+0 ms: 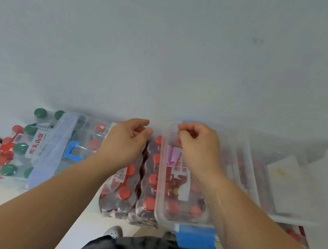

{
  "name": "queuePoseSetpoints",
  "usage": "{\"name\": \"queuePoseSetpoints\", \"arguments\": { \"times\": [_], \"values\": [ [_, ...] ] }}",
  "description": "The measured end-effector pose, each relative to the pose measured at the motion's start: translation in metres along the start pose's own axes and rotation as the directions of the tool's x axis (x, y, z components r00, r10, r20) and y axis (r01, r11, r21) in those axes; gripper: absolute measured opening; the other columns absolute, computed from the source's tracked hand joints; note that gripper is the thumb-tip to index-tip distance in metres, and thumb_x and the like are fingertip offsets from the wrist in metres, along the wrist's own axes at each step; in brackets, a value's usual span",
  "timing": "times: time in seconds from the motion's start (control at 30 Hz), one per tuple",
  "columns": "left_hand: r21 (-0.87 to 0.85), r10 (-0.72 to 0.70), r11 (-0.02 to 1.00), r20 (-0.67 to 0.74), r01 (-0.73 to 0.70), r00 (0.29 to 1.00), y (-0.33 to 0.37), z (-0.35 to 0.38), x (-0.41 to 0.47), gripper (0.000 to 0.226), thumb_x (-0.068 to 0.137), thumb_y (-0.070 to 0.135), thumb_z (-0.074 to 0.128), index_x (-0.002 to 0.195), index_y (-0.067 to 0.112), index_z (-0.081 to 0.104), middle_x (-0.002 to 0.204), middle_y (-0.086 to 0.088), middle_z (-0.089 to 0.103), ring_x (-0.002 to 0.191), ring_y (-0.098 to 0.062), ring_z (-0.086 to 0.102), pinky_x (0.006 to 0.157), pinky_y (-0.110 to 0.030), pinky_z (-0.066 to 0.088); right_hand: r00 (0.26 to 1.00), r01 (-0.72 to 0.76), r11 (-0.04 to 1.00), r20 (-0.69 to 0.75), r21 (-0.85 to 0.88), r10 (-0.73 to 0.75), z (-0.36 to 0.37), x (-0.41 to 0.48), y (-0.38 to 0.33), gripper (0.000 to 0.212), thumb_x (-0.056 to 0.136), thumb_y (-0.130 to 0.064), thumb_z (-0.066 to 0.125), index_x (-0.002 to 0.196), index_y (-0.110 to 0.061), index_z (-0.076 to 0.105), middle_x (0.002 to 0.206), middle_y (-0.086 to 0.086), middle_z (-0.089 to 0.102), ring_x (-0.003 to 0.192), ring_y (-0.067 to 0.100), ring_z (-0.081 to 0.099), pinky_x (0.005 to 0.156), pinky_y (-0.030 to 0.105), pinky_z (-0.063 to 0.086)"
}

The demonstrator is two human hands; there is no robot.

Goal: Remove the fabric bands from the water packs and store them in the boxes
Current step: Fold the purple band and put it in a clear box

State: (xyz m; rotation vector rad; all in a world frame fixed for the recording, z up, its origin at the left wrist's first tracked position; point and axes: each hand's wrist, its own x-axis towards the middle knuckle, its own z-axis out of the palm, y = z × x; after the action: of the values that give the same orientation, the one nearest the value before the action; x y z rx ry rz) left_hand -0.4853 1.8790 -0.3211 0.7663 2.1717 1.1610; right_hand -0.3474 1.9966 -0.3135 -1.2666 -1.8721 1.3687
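My left hand (128,140) hovers over a shrink-wrapped pack of red-capped water bottles (126,185), its fingers curled and pinching a small pink bit of fabric band (136,133). My right hand (196,147) is over the far end of a clear plastic box (159,191) that rests on the packs. Its fingers are curled towards the thumb, and I cannot tell whether they hold anything. A purple fabric band (173,155) sits in the box just under that hand.
A pack with green and red caps (17,150) lies at the left, with another clear box with a blue handle (72,150) on it. More clear boxes (253,182) and a white lid (285,184) stand at the right. A wall rises directly behind.
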Motion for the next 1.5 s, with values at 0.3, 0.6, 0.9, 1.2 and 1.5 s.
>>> {"name": "queuePoseSetpoints", "arguments": {
  "times": [0.3, 0.6, 0.9, 1.2, 1.5],
  "values": [
    [0.226, -0.051, 0.970, -0.162, 0.088, 0.985, -0.073, -0.116, -0.004, 0.035, 0.094, 0.029, 0.061, 0.129, 0.023, 0.062, 0.117, 0.004, 0.068, 0.093, -0.015, 0.065, 0.088, -0.032, 0.050, 0.959, 0.068, 0.983, 0.284, -0.169, -0.018, 0.116, -0.027, -0.060, 0.017, 0.089, -0.021, 0.071, 0.106, -0.019, 0.076, 0.101, -0.004, 0.075, 0.096, 0.015, 0.069, 0.092, 0.033, 0.056],
    [0.623, -0.151, 0.751, -0.158, 0.217, 0.976, -0.158, -0.172, -0.002, 0.075, 0.078, 0.066, 0.062, 0.140, 0.027, 0.049, 0.141, -0.009, 0.052, 0.129, -0.036, 0.048, 0.104, -0.050, 0.044, 0.918, -0.100, 0.843, 0.278, -0.528, 0.282, 0.179, -0.044, -0.018, 0.065, 0.089, -0.040, 0.071, 0.147, -0.019, 0.048, 0.159, 0.008, 0.031, 0.136, 0.030, 0.046, 0.106, 0.036, 0.045],
    [0.594, -0.114, 0.795, -0.062, 0.128, 0.992, -0.174, -0.168, -0.006, 0.081, 0.081, 0.059, 0.066, 0.146, 0.017, 0.043, 0.143, -0.009, 0.054, 0.132, -0.034, 0.047, 0.109, -0.047, 0.038, 0.935, -0.239, 0.892, 0.155, -0.384, 0.318, 0.177, -0.043, -0.007, 0.053, 0.067, -0.038, 0.068, 0.119, -0.032, 0.064, 0.123, 0.003, 0.064, 0.102, 0.025, 0.068, 0.085, 0.045, 0.062],
    [0.256, 0.017, 0.965, -0.279, 0.057, 0.960, -0.113, -0.182, -0.014, 0.071, 0.087, 0.050, 0.066, 0.143, 0.010, 0.046, 0.138, -0.012, 0.058, 0.125, -0.032, 0.054, 0.105, -0.051, 0.044, 0.998, -0.040, 0.956, 0.038, -0.291, 0.053, 0.127, -0.081, -0.064, 0.076, 0.086, -0.043, 0.074, 0.150, -0.040, 0.032, 0.129, -0.013, 0.025, 0.118, 0.008, 0.042, 0.100, 0.025, 0.037],
    [0.197, 0.287, 0.950, -0.257, -0.241, 0.923, 0.001, -0.133, -0.014, 0.071, 0.082, 0.051, 0.069, 0.143, 0.021, 0.048, 0.145, -0.002, 0.052, 0.134, -0.027, 0.045, 0.111, -0.052, 0.040, 0.957, -0.004, 0.989, -0.287, -0.146, -0.039, 0.000, -0.114, -0.079, 0.054, 0.092, -0.035, 0.070, 0.139, -0.044, 0.044, 0.120, -0.009, 0.048, 0.083, -0.003, 0.060, 0.070, 0.016, 0.047]
  ]
}}
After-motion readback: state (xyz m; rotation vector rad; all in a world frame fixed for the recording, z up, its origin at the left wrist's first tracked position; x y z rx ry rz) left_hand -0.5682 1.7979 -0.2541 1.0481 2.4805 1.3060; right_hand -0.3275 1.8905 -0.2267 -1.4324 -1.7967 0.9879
